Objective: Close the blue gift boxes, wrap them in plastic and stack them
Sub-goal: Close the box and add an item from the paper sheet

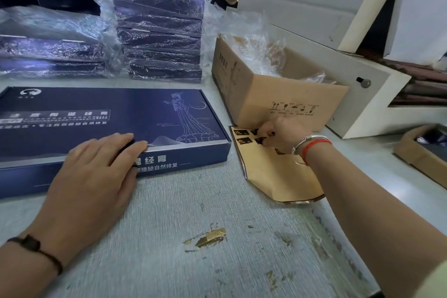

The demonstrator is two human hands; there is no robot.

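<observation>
A worker's left hand point(96, 164) presses flat fingers on the closed blue gift box point(113, 123), steadying it, while beside it the right hand point(283, 134) pinches a sticker point(262, 139) off its sheet point(273, 172).

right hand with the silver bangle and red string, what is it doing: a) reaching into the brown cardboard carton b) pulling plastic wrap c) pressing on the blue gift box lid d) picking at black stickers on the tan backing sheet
d: the right hand has its fingers curled at the black stickers on the tan backing sheet; the left hand is the one on the blue gift box.
</observation>
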